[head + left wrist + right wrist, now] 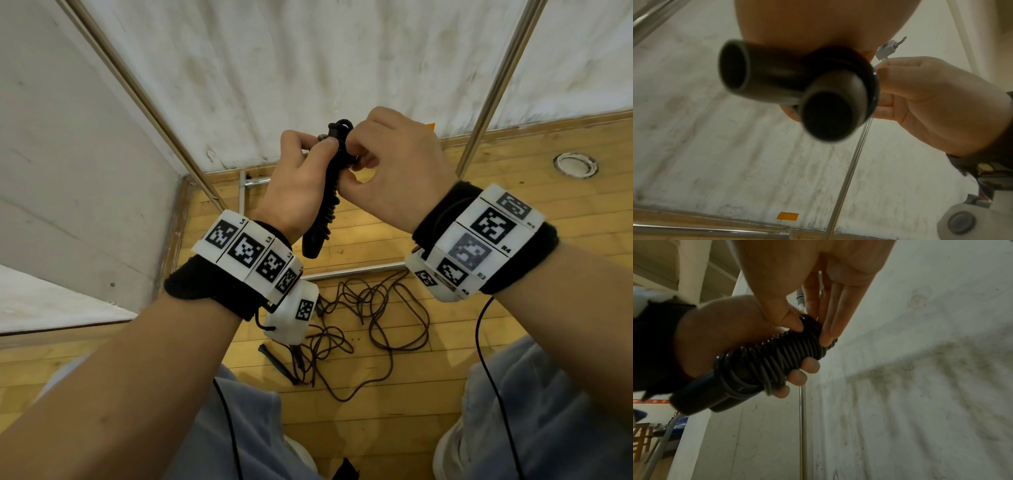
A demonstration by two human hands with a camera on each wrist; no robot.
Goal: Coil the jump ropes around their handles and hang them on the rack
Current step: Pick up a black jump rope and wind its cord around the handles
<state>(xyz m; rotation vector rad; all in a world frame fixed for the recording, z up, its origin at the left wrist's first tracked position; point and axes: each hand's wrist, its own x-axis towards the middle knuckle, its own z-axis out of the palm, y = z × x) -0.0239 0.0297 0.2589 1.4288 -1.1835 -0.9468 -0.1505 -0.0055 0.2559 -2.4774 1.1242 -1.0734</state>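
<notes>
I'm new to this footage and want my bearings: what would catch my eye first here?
Front and centre, the left hand grips a pair of black handles wound tightly with rope, while the right hand pinches at their top end. Below, on the wooden floor, another jump rope lies in a loose tangle. Metal rack poles rise against the white wall behind.

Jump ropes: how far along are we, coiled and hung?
Done: one rope looks wound in tight turns around its two handles. In hand: the left hand grips that bundle while the right hand pinches its top end, apparently securing it. Left: hanging it on the rack, and a second rope lies tangled on the floor, uncoiled.
</notes>
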